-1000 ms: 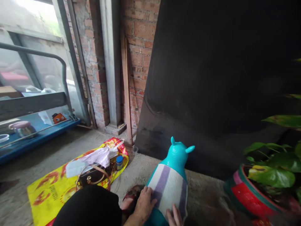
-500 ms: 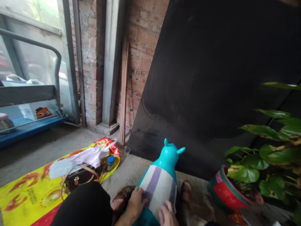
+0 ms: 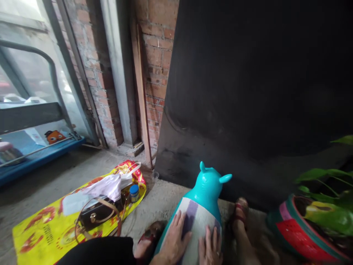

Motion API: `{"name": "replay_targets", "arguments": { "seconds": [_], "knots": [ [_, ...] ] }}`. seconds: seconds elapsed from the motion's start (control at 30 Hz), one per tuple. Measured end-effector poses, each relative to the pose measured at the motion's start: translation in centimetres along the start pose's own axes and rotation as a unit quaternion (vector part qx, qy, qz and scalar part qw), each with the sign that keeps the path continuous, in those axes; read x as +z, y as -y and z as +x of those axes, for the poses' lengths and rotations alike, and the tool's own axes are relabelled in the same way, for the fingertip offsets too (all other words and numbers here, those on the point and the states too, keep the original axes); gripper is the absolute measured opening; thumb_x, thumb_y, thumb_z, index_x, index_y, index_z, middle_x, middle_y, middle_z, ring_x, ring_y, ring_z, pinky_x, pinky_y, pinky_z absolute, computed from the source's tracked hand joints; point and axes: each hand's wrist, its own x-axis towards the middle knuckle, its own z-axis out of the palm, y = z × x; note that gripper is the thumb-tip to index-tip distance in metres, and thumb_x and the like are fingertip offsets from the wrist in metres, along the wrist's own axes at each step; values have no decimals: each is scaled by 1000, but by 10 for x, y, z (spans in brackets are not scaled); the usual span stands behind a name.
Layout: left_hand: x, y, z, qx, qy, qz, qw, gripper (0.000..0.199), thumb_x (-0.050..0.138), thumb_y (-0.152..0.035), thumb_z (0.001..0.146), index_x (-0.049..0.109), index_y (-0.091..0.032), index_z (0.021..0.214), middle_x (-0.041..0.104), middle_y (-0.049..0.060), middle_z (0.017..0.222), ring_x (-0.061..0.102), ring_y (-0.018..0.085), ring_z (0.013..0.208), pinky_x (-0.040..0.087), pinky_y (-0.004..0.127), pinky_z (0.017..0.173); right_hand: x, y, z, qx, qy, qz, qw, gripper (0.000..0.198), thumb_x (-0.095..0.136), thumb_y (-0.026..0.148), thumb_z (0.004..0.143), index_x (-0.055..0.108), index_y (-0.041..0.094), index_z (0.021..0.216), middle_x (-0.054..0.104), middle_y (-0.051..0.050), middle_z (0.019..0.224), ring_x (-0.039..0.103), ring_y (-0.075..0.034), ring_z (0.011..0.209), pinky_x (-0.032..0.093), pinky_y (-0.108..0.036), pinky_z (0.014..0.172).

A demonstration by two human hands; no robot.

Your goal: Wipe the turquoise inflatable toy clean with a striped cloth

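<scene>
Head view, bottom centre: left hand (image 3: 174,239) and right hand (image 3: 210,247) lie flat, fingers spread, pinning the cloth (image 3: 197,224) over the toy (image 3: 210,184), gripping nothing.

The animal-shaped inflatable toy (image 3: 205,197) stands on the concrete floor (image 3: 55,176) between the person's two sandalled feet, with a striped cloth (image 3: 193,228) laid over its back and the left hand (image 3: 173,241) and right hand (image 3: 211,248) flat on that cloth side by side. Behind the toy a large board (image 3: 261,92) leans against the brick wall (image 3: 157,55), and to its right sits a potted plant (image 3: 309,224). To its left a printed bag (image 3: 46,228) lies flat on the floor, carrying a small handbag (image 3: 99,217), a crumpled plastic bag (image 3: 110,184) and a small jar (image 3: 134,192).
</scene>
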Motion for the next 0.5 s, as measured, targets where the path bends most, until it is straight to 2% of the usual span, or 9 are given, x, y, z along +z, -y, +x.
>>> {"name": "replay_targets", "arguments": {
  "seconds": [0.1,0.27,0.37,0.5],
  "knots": [
    [6,-6,26,-12,41,54,998,65,42,-45,90,26,-22,149,17,9,160,10,31,147,20,55,119,-2,6,19,-4,24,-22,999,67,16,55,95,47,15,138,32,-20,150,30,-45,136,43,-66,93],
    [1,-15,68,8,56,77,995,66,36,-46,94,16,-19,151,6,11,160,3,32,147,21,56,118,-16,19,56,-20,53,-68,996,66,16,53,97,35,14,146,23,-19,154,17,-40,142,34,-65,103],
    [3,-14,75,6,50,79,996,66,34,-48,94,13,-21,151,4,9,161,3,30,147,21,54,119,-17,22,62,-23,54,-96,994,66,14,52,97,32,12,147,21,-20,155,15,-39,143,33,-63,104],
    [11,-11,68,-5,35,93,995,64,33,-48,95,14,-23,151,6,8,161,4,29,148,21,52,119,-12,19,58,-9,62,-147,987,68,8,52,97,30,14,148,23,-17,155,21,-38,141,36,-62,102]
  ]
}}
